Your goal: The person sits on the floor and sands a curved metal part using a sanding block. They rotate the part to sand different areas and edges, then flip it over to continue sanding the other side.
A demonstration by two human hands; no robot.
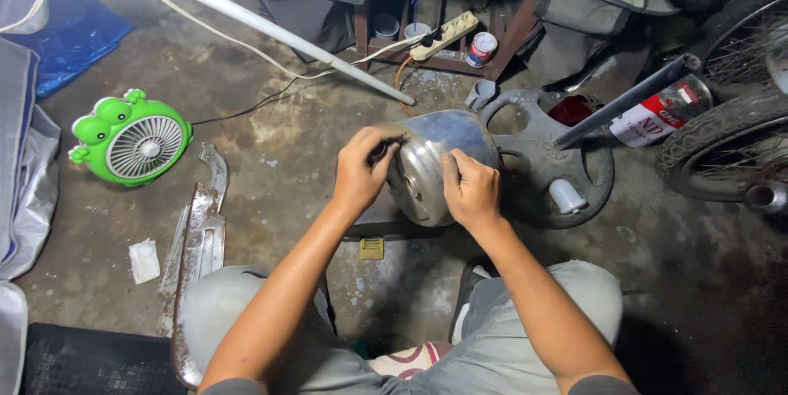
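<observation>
Bare concrete floor lies open at left beyond the green fan. A red-and-white labelled bottle lies right, near the tyre. At centre, the metal tank sits between both hands: left hand curled, pinching something dark against its edge; right hand pressed flat on its side.

Dull silver-grey metal tank, scuffed, dark blotches. Frog-shaped fan bright green, white grille. Wheel cover black. Power strip cream, dark sockets. Tarp blue. Chrome fender rusty silver. Small can red, white top. Trousers light grey. Concrete floor grey-brown, pale stains.
</observation>
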